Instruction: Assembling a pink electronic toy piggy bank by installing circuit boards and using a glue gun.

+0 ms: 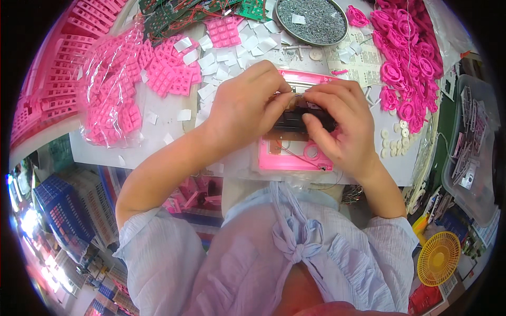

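In front of me lies a pink plastic housing [268, 161], with a black rectangular part [289, 124] across its middle and a thin wire in its lower section. Over its upper half, the fingertips of my left hand [247, 102] are pinched together on something small and thin, perhaps a wire end. My right hand [345, 118] comes in from the other side, fingers curled and fingertips meeting the left ones. Its thumb lies against the black part. What exactly is between the fingertips is mostly hidden.
Pink keypads [171, 68] and a clear bag [108, 100] of them lie left, near scattered white paper squares [224, 58]. Behind are green circuit boards [174, 18] and a round tray [278, 23] of screws. Pink rings [408, 63] and white discs [403, 132] are at right.
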Demonstrator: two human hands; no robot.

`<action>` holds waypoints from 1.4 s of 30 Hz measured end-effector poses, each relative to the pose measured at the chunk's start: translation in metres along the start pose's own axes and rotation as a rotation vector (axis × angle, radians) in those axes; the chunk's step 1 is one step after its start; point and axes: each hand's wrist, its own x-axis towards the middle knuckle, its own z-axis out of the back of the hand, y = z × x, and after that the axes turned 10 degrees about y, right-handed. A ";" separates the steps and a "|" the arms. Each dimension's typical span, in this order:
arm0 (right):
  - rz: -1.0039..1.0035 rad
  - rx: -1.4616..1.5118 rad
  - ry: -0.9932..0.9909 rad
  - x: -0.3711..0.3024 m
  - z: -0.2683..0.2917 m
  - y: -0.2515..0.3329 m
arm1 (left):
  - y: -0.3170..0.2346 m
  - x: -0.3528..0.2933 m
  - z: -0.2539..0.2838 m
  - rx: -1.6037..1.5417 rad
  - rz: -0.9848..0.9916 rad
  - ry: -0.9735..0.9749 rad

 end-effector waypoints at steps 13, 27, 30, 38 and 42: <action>-0.056 0.087 0.054 -0.001 0.006 -0.007 | 0.001 -0.002 0.001 0.047 -0.014 0.007; -0.001 0.080 0.227 -0.013 0.013 -0.010 | -0.009 0.013 0.021 0.105 -0.022 0.336; 0.050 0.056 0.248 -0.010 0.015 -0.013 | -0.012 0.016 0.025 0.155 -0.050 0.387; 0.103 0.017 0.288 -0.007 0.016 -0.013 | -0.016 0.014 0.024 0.207 -0.014 0.483; 0.094 -0.024 0.327 -0.006 0.018 -0.008 | -0.019 0.009 0.023 0.192 0.018 0.445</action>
